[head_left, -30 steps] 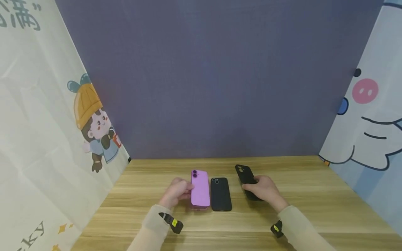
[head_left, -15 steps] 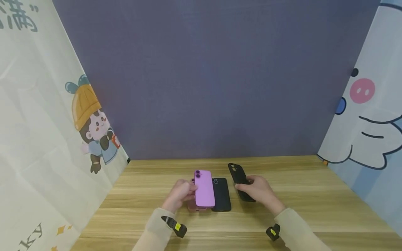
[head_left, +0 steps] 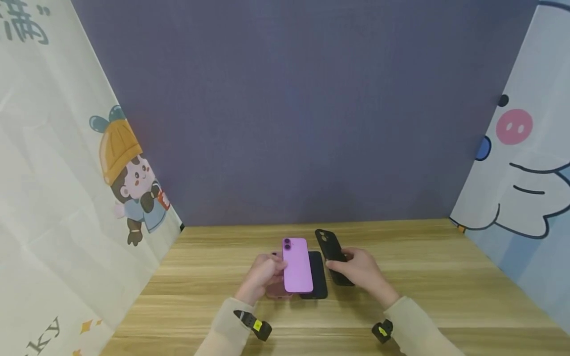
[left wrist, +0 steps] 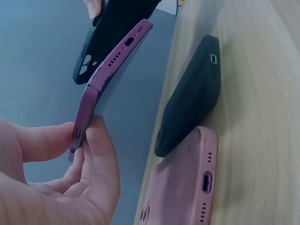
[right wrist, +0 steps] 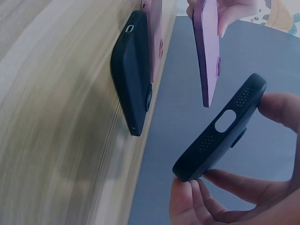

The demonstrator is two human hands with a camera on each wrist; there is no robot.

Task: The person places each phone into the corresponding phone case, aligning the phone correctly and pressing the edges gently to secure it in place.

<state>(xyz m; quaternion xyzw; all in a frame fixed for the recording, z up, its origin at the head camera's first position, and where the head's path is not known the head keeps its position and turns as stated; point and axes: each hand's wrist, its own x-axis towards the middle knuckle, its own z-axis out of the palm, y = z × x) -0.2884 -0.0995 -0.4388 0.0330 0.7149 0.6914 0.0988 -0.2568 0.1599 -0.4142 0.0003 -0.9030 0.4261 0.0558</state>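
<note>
My left hand [head_left: 263,275] pinches a purple phone [head_left: 297,266] by its left edge, thumb on one face and fingers behind. Scuffs mark the purple rim beside its charging port in the left wrist view. Opposite, my right hand [head_left: 359,269] grips a black phone case [right wrist: 220,129] by its long sides; its port cutout and speaker holes show in the right wrist view. Both things are held above the table, apart from each other. Beneath them lie a black phone [left wrist: 192,98] and a pink phone [left wrist: 180,178], side by side and partly covered by the purple phone in the head view.
The wooden table [head_left: 213,277] ends at a dark blue-grey backdrop [head_left: 285,123]. Printed cloths with cartoon figures hang at the left [head_left: 49,173] and right [head_left: 530,198]. A small camera sits on each wrist.
My left hand has lifted the purple phone off the pink phone and moved it right, over the black phone. The right hand has brought the black case leftward, closer to it.
</note>
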